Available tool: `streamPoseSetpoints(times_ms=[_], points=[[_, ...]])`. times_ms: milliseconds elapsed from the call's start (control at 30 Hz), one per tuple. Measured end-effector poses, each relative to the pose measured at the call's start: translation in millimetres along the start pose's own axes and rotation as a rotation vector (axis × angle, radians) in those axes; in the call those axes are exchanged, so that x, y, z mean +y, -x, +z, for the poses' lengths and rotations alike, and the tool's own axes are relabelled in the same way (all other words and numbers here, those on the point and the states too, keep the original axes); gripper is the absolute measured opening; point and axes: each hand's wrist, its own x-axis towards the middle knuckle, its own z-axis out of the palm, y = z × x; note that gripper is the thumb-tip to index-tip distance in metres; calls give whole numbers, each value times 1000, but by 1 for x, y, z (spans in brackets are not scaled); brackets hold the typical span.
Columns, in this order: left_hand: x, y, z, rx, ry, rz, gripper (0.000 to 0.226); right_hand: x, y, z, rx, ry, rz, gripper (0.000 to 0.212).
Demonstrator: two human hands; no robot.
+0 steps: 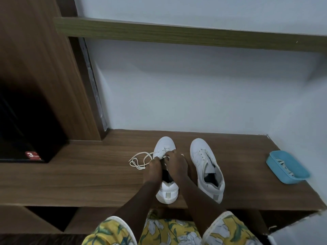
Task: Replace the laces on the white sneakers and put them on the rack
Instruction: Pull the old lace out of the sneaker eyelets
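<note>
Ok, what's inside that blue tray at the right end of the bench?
The blue tray holds a loose bundle of whitish laces with darker marks. Its near wall hides the front of its floor, so how many laces there are, or whether anything else lies there, cannot be told.

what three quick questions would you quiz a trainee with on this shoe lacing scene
1. True or false: the left hand and the right hand are both at the left sneaker.
2. Where does the blue tub sit relative to the right sneaker? A) to its left B) to its right C) inside it
3. Fill in: the loose lace trails over the bench to the ___ of the left sneaker.
Key: 1 true; 2 B; 3 left
</note>
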Motion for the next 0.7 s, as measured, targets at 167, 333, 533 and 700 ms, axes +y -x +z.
streamPoseSetpoints(times_ms=[167,333,533,700], points=[[0,3,-3,21,-61,15,23,7,3,-4,80,-144,218,17],[2,3,-2,29,-88,4,23,23,0,-11,114,-410,629,28],[0,2,0,16,-89,4,23,13,7,-7,108,4,199,32],[0,0,0,2,-42,5,18,-6,0,6,-50,38,107,29]])
